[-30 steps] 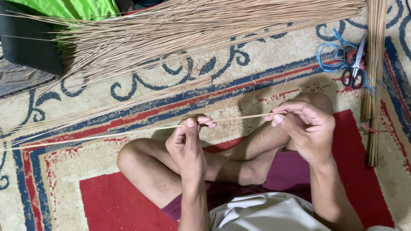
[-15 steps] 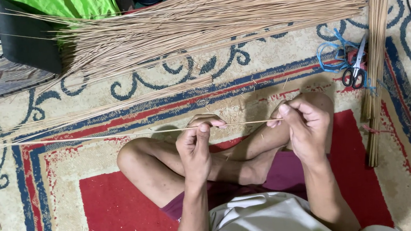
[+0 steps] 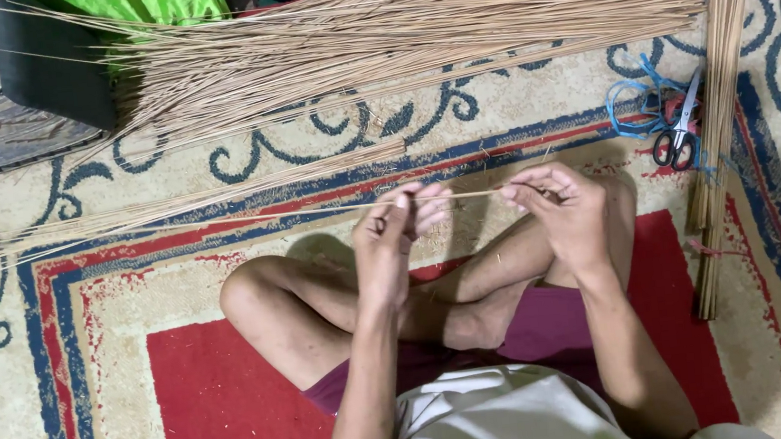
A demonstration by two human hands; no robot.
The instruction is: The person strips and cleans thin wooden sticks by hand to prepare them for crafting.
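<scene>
Hands meet over crossed legs: the left hand and right hand each pinch one thin straw stick, their grip narrow, the stick stretching level toward the left above the patterned carpet. Scissors lie far right.

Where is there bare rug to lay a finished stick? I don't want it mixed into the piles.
Free: the red rug patch left of the knee, and the cream strip under the thin stick. Crowded: the big stick pile across the top, the upright bundle and scissors at right.
</scene>
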